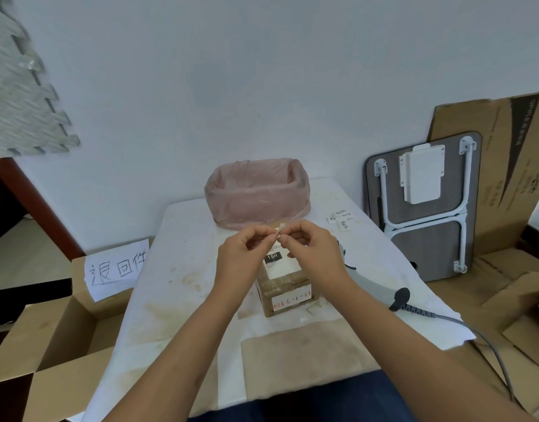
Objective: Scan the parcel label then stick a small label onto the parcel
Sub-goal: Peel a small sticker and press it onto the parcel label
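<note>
Above the middle of the tabletop, your left hand and right hand meet, each pinching one end of a small label between thumb and fingertips. Directly beneath them the parcel stands on the cloth, its white label with a black "15H" patch facing up and a second sticker with red writing on its near side. The scanner lies just right of the parcel, partly hidden by your right wrist, its cord running off the right edge. A pink-lined bin sits at the far edge, with loose labels near the far right corner.
</note>
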Tool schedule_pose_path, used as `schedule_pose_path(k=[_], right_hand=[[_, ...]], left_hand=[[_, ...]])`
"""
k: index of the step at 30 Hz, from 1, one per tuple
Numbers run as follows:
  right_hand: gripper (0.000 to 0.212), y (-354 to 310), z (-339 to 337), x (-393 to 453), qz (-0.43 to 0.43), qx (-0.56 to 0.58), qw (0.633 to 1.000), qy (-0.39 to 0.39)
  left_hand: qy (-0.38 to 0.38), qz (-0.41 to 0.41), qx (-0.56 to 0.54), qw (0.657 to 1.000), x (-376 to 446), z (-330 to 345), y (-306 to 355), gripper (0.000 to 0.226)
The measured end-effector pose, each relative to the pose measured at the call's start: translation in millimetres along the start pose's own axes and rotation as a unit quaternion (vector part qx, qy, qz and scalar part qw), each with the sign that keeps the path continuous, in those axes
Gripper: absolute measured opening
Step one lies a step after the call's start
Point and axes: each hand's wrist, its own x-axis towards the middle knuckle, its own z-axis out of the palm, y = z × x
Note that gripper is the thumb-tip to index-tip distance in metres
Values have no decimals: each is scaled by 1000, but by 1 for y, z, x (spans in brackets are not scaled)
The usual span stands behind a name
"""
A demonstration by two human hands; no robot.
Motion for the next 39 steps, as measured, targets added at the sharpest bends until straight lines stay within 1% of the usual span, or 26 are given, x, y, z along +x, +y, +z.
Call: schedule_pose_path(k=[2,4,6,8,13,20,24,29,33,39], right_hand=[[8,-3,-1,-1,29,57,998,-2],[16,-6,-1,-2,59,100,993,-8],[21,-8,-1,-3,84,121,989,-15],[20,-7,-1,-3,102,134,986,-20],[14,-3,3,-4,109,145,983,-14],[19,-1,5,-6,128,208,969,-45],[11,1,7,-6,115,191,974,-33],[4,1,5,-6,63,107,992,-14],[4,-1,4,-5,33,77,996,4],[3,0,3,-5,11,41,999,16]], left_hand=[[7,8,25,1000,-1,0,-1,9],[6,38,71,997,-2,-2,-2,9],[-4,70,109,992,-3,-4,-1,9],[-17,81,129,988,-5,-5,1,10],[-28,72,117,990,-7,-6,4,11],[8,61,105,993,-8,-8,3,8],[2,31,81,996,-8,-8,5,5],[-22,-1,38,999,-7,-9,6,11],[-43,-23,-7,999,-7,-9,6,8],[-47,-50,-48,996,-5,-6,6,9]])
